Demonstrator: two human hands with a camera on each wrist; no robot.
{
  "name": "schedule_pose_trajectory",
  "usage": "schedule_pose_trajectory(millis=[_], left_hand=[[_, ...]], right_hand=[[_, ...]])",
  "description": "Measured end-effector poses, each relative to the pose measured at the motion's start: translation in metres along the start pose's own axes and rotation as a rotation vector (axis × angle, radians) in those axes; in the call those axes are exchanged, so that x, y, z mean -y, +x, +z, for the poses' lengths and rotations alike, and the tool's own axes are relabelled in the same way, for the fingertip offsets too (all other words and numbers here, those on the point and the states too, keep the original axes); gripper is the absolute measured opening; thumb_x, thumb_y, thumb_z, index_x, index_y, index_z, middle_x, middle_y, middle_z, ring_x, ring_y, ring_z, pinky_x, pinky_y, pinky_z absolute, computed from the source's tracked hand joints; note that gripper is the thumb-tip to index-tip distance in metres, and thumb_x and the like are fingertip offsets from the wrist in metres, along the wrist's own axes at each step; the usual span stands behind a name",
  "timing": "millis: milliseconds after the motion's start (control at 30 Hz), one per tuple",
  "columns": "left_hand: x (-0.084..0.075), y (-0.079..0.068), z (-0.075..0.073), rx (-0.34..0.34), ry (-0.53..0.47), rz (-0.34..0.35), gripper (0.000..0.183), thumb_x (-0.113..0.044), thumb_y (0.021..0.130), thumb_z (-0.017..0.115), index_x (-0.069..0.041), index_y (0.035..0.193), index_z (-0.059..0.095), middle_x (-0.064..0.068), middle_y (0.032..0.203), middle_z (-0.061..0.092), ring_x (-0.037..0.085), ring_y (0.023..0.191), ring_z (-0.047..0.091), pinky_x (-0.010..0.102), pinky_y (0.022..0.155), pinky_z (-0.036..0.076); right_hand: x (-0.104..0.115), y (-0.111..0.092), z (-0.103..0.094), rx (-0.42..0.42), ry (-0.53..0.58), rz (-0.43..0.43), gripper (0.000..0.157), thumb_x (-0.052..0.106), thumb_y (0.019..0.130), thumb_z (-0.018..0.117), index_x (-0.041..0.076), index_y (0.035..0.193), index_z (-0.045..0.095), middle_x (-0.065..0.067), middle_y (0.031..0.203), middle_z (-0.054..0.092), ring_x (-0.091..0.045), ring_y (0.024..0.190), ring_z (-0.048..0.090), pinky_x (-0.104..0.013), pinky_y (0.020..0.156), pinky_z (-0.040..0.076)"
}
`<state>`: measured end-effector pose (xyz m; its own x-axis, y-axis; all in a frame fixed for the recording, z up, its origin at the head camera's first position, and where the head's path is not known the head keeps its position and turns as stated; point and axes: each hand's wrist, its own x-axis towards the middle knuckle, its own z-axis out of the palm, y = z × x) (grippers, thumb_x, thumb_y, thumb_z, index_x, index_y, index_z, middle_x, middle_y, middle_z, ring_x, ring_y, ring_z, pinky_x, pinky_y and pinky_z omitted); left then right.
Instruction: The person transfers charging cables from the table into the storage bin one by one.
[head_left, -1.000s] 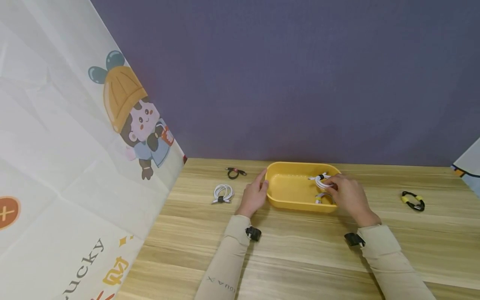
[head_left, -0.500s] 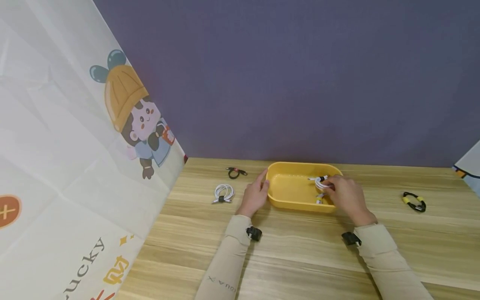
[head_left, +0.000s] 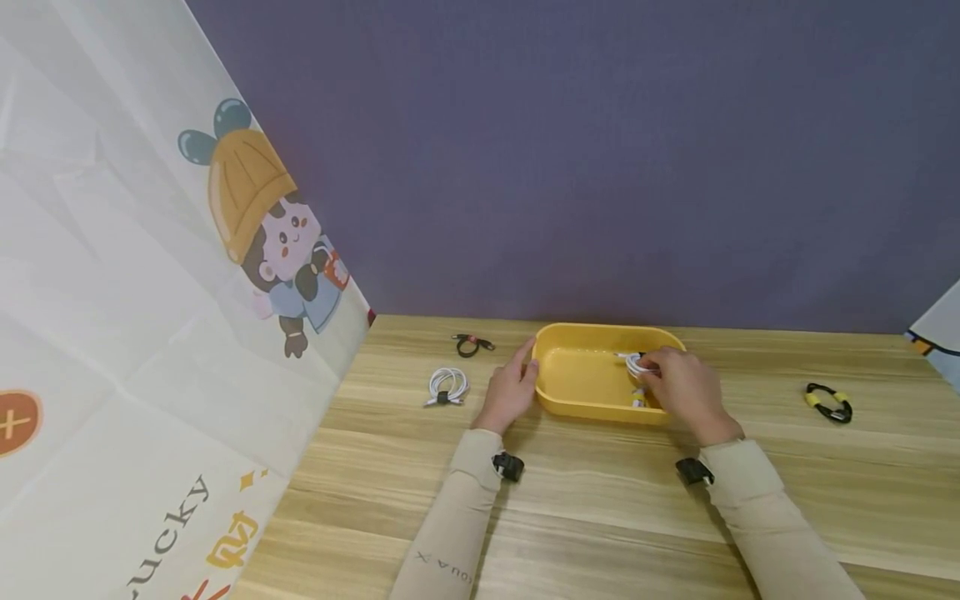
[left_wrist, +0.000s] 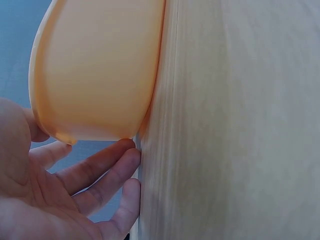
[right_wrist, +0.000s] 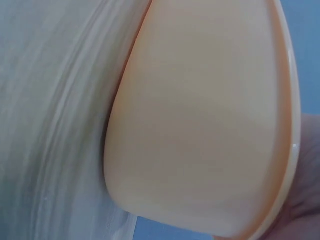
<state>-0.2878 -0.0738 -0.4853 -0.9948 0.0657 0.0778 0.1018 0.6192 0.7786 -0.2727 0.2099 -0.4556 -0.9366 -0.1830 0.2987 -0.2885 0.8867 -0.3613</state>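
A yellow plastic box (head_left: 592, 412) sits on the wooden table. Inside its right half, my right hand (head_left: 686, 392) reaches over the rim and pinches a coiled white cable (head_left: 633, 363) between thumb and fingers. Another cable (head_left: 638, 397), with a light plug end, lies just below it, partly hidden by that hand. My left hand (head_left: 507, 395) rests against the box's left end. In the left wrist view its fairly straight fingers (left_wrist: 95, 167) touch the outer wall. The right wrist view shows the box's outer wall (right_wrist: 200, 120), with the cable hidden.
Left of the box lie a coiled white cable (head_left: 448, 388) with a black tie and a small black cable (head_left: 469, 345) with a red tie. A black cable (head_left: 828, 402) with yellow ties lies far right. A dark blue panel (head_left: 600, 167) stands behind the table.
My right hand has shifted slightly left and lower inside the box with the white cable, covering more of the cable beneath. The left hand and box have hardly moved.
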Motion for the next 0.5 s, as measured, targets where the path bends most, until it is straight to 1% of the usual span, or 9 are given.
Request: schedule_pose_trajectory(millis=[100,300,500], left_hand=[[0.0,0.0,0.0,-0.002,0.003,0.0,0.05,-0.034,0.109,0.044,-0.036,0.159,0.037,0.009,0.113,0.075,0.028,0.1,0.067,0.05,0.093,0.053],[-0.003,-0.001,-0.001,0.0,0.005,-0.012,0.05,-0.035,0.109,0.043,-0.039,0.158,0.036,0.009,0.117,0.074,0.034,0.112,0.064,0.056,0.1,0.049],[-0.002,0.0,0.0,-0.006,0.009,0.001,0.049,-0.033,0.109,0.044,-0.036,0.158,0.038,0.007,0.112,0.075,0.034,0.11,0.064,0.056,0.099,0.05]], right_hand=[[0.0,0.002,0.001,0.018,0.004,0.001,0.019,0.015,0.091,0.076,0.004,0.107,0.078,-0.019,0.101,0.074,-0.03,0.073,0.067,-0.04,0.053,0.051],[0.001,0.008,0.004,0.032,-0.002,-0.007,0.016,0.015,0.091,0.077,0.005,0.102,0.079,-0.017,0.099,0.075,-0.033,0.081,0.068,-0.048,0.064,0.055],[-0.001,0.014,0.008,0.056,-0.013,-0.026,0.016,0.02,0.091,0.078,0.006,0.098,0.08,-0.012,0.093,0.077,-0.029,0.08,0.066,-0.049,0.068,0.055]])
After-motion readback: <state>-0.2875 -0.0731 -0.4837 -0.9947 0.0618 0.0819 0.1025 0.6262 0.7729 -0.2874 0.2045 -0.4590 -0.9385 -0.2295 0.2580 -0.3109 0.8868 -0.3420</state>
